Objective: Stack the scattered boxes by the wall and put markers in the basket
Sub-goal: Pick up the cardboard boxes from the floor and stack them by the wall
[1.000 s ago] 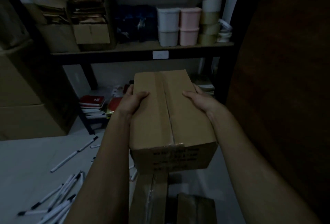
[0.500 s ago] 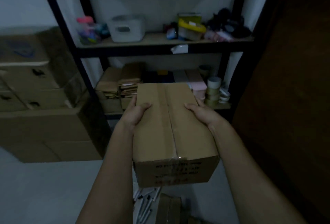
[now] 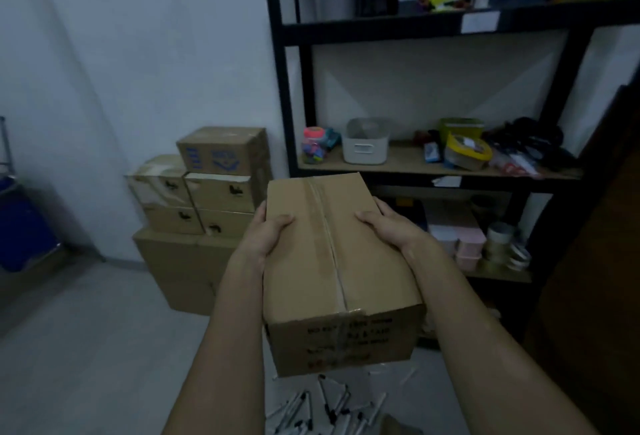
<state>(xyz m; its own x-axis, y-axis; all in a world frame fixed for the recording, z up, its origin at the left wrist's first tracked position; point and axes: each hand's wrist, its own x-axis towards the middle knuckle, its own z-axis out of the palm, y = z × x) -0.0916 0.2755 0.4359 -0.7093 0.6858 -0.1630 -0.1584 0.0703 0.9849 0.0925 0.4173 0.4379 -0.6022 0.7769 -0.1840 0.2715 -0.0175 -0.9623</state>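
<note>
The taped cardboard box [image 3: 332, 254] is held in the air at centre frame, above the markers [image 3: 325, 410] scattered on the near floor. The left hand [image 3: 268, 232] grips its left side, thumb on top; the right hand [image 3: 388, 225] grips its right side likewise. Stacked boxes [image 3: 207, 192] stand against the far-left wall, beside the shelf unit [image 3: 433, 171] at right.

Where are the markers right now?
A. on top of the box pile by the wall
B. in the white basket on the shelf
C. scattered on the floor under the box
C: the markers lie loose on the floor below the cardboard box, which the left hand and right hand hold by its sides.
</note>
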